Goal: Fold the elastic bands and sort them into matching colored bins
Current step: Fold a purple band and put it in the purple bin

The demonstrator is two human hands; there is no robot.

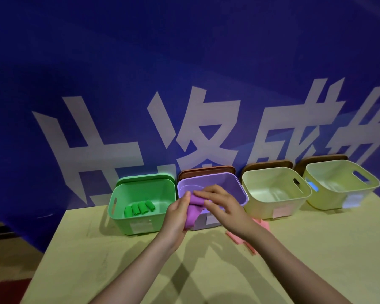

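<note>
A purple elastic band (pixel 193 210) hangs between both hands in front of the purple bin (pixel 233 183). My left hand (pixel 176 218) grips its lower part, and my right hand (pixel 219 202) pinches the upper fold with curled fingers. The green bin (pixel 119 207) to the left holds several rolled green bands (pixel 139 208). Pink bands (pixel 239 236) lie on the table under my right wrist, partly hidden.
Two pale yellow bins (pixel 274 194) (pixel 342 183) stand to the right of the purple one, with brown lids leaning behind them. All bins line the far edge of the yellow table (pixel 206 270) against a blue banner. The table's left edge drops off nearby.
</note>
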